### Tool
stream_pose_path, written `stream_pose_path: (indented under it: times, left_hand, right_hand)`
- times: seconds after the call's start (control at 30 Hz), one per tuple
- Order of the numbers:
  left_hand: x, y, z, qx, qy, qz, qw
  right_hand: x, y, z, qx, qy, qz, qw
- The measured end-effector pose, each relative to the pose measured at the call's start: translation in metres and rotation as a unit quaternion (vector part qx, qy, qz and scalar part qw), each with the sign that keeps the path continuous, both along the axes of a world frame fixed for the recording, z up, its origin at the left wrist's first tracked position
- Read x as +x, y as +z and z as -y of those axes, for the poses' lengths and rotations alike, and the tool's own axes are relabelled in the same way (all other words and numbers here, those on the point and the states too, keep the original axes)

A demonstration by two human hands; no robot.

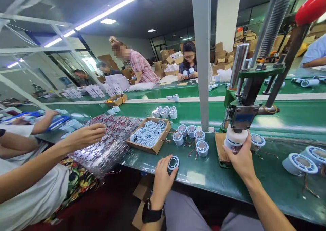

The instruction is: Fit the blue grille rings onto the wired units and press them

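Observation:
My left hand (163, 175), with a dark watch on the wrist, pinches a light blue slotted ring (173, 162) at the front edge of the green bench. My right hand (241, 159) is wrapped round a light blue round housing (233, 143) under the hand press (243, 114). The white press head (237, 135) sits on top of that housing, and my fingers hide part of it. Left of the press stand several round housings (202, 149) with thin wires. Another housing (257, 141) stands just right of my right hand.
A cardboard box (155, 149) of loose rings lies left of centre, beside bubble wrap (109, 156) carrying wired parts. A grey post (202, 58) rises behind the housings. The press lever has a red knob (309, 8). A co-worker's hand (89, 134) reaches in from the left. More housings (300, 163) stand right.

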State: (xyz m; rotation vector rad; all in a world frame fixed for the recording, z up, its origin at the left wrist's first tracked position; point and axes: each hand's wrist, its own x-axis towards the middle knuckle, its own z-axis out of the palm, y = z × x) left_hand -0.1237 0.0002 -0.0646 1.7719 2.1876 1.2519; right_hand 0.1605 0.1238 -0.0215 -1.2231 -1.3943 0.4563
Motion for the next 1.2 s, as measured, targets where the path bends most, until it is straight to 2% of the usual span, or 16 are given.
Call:
stream_pose_path:
  times: [0.1, 0.23, 0.37, 0.47, 0.53, 0.63, 0.7, 0.77, 0.83, 0.93, 1.0, 1.07, 1.13, 1.2]
  left_hand:
    - [0.024, 0.009, 0.019, 0.028, -0.022, -0.018, 0.999]
    - [0.054, 0.042, 0.041, 0.141, -0.109, -0.092, 0.98]
    - [0.068, 0.074, 0.044, 0.197, -0.163, -0.107, 0.961]
    - [0.069, 0.084, 0.039, 0.195, -0.168, -0.118, 0.959]
    - [0.069, 0.085, 0.037, 0.192, -0.169, -0.123, 0.959]
    - [0.068, 0.086, 0.035, 0.19, -0.164, -0.132, 0.959]
    - [0.068, 0.085, 0.033, 0.183, -0.161, -0.134, 0.961]
    - [0.066, 0.083, 0.032, 0.17, -0.161, -0.13, 0.964]
    - [0.064, 0.08, 0.03, 0.15, -0.153, -0.121, 0.969]
    - [0.059, 0.074, 0.025, 0.124, -0.106, -0.088, 0.983]
    - [0.055, 0.072, 0.023, 0.111, -0.077, -0.056, 0.989]
    - [0.051, 0.07, 0.023, 0.101, -0.062, -0.024, 0.993]
    - [0.046, 0.07, 0.026, 0.092, -0.044, 0.003, 0.995]
    - [0.041, 0.068, 0.031, 0.079, -0.023, 0.018, 0.996]
  right_hand:
    - [-0.003, -0.003, -0.008, -0.022, -0.032, 0.005, 0.999]
    - [-0.004, -0.001, -0.01, 0.005, -0.081, 0.025, 0.996]
    - [0.001, 0.004, -0.009, 0.039, -0.122, 0.065, 0.99]
    - [0.021, 0.006, -0.001, 0.054, -0.153, 0.134, 0.978]
    - [0.043, 0.001, 0.009, 0.06, -0.179, 0.245, 0.951]
    - [0.08, -0.013, 0.026, 0.069, -0.191, 0.419, 0.885]
    - [0.1, -0.018, 0.035, 0.069, -0.185, 0.481, 0.854]
    - [0.108, -0.015, 0.042, 0.064, -0.185, 0.5, 0.844]
    - [0.096, -0.006, 0.05, 0.064, -0.16, 0.46, 0.871]
    - [0.036, 0.005, 0.055, 0.08, -0.043, 0.367, 0.926]
    - [-0.018, 0.004, 0.052, 0.08, 0.014, 0.355, 0.932]
    - [-0.065, -0.003, 0.046, 0.069, 0.026, 0.345, 0.936]
    - [-0.091, -0.011, 0.043, 0.056, 0.032, 0.332, 0.941]
    - [-0.093, -0.019, 0.05, 0.051, 0.053, 0.321, 0.944]
